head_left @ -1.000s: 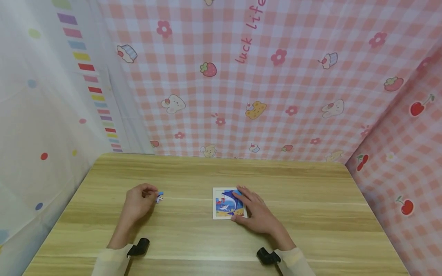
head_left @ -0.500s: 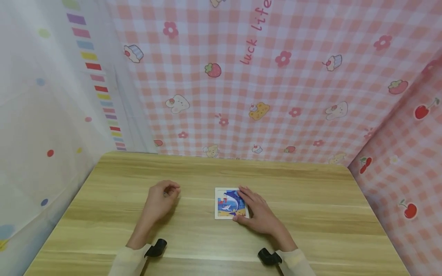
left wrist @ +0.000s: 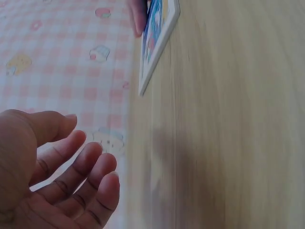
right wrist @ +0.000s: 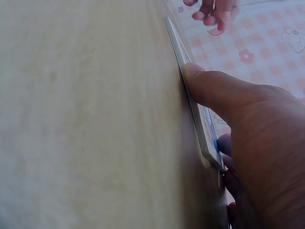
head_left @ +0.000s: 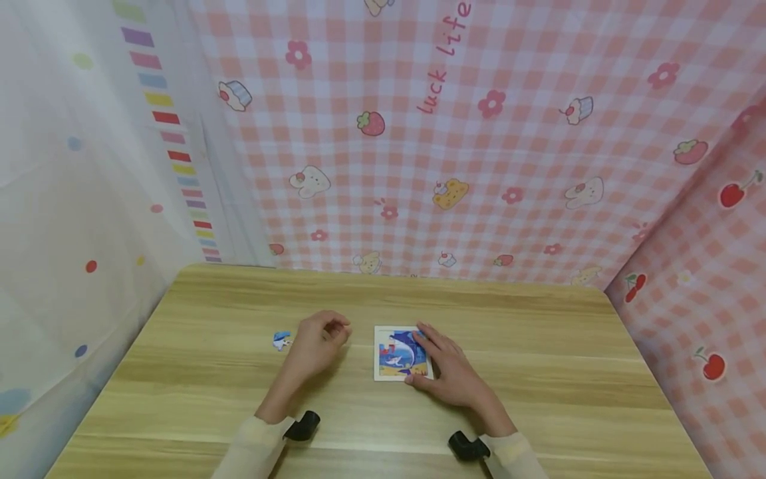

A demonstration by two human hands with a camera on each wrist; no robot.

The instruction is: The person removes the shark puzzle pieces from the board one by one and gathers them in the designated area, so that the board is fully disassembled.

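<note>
A square picture jigsaw puzzle (head_left: 397, 356) with a white border lies flat on the table, showing a dolphin-like sea scene. The upper left of its picture is a pale patch. My right hand (head_left: 449, 372) holds its right side, thumb (right wrist: 214, 88) at the near edge and fingers toward the far edge. My left hand (head_left: 317, 342) hovers left of the puzzle. In the left wrist view its fingers (left wrist: 102, 191) are loosely bent, thumb apart from them, with nothing between. A small blue and white puzzle piece (head_left: 281, 341) lies on the table, left of the left hand.
The wood-grain table (head_left: 526, 346) runs back to a pink checked cloth (head_left: 407, 153). A white dotted cloth (head_left: 90, 219) hangs at the left, and a cherry-print cloth (head_left: 712, 293) at the right. Black wrist cameras (head_left: 302, 426) sit on both sleeves.
My left hand has moved right, away from the small puzzle piece and toward the puzzle. The piece stays on the table. My right hand keeps its hold on the puzzle.
</note>
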